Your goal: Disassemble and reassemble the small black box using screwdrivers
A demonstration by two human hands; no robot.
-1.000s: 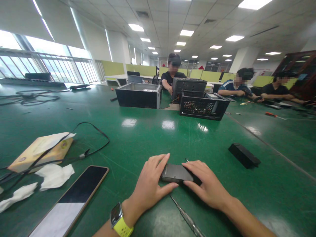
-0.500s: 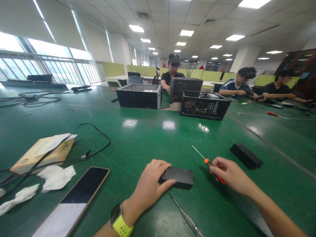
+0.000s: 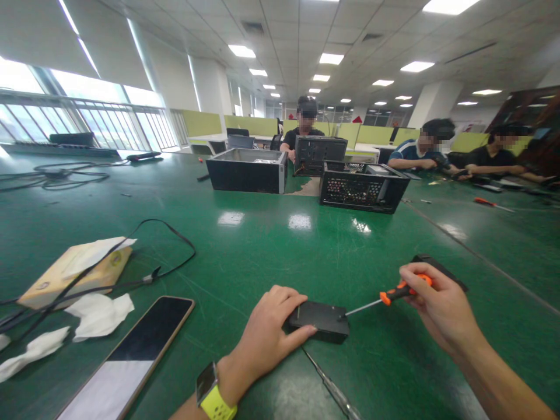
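A small flat black device (image 3: 321, 319) lies on the green table (image 3: 271, 245) in front of me. My left hand (image 3: 266, 335), with a yellow-strapped watch on its wrist, grips the device's left end between thumb and fingers. My right hand (image 3: 440, 306) is closed round the handle of an orange screwdriver (image 3: 396, 293). The thin shaft points left and its tip touches the device's top right corner.
A metal tool (image 3: 332, 391) lies below the device and a black block (image 3: 437, 268) behind my right hand. At left are a phone (image 3: 131, 356), tissues (image 3: 98, 312), a yellow box (image 3: 74, 271) and a black cable (image 3: 175, 233). Open computer cases (image 3: 247, 169) (image 3: 363, 185) and seated people are farther off.
My right hand left the device, picked up the orange screwdriver, turned it and brought its tip onto the device. My left hand stayed on the device.
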